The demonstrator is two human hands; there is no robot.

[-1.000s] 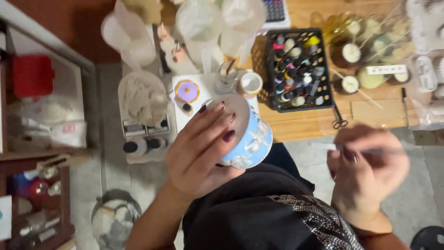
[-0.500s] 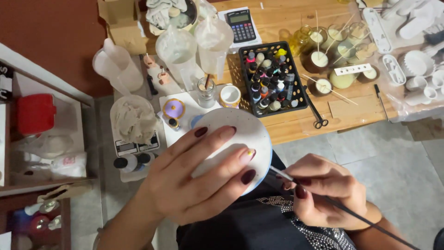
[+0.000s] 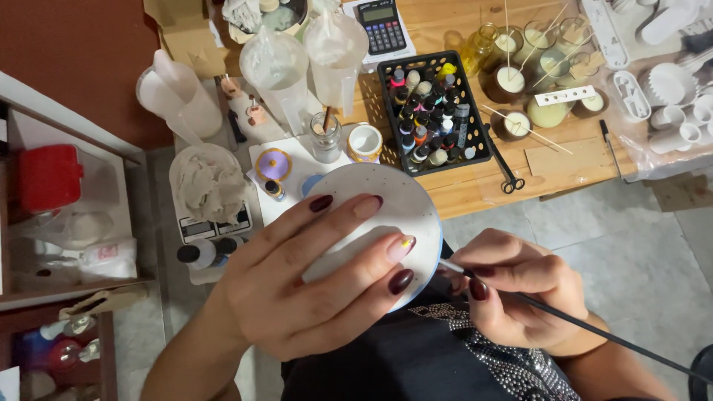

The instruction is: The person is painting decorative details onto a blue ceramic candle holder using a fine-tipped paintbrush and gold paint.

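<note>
My left hand [image 3: 297,289] is spread wide over the flat speckled base of the white pot [image 3: 386,212], fingers splayed and pressing it steady just in front of the wooden surface [image 3: 460,194]. A second ago the pot sat tilted with its blue side showing; now its base faces me and the blue shows only as a thin edge at the lower right of the pot. Right of the pot, my right hand [image 3: 512,286] is closed around a thin black brush [image 3: 579,323], which has come in so its tip meets that blue edge. Beyond the pot, on the surface, stands the black crate of paint bottles [image 3: 434,111]
</note>
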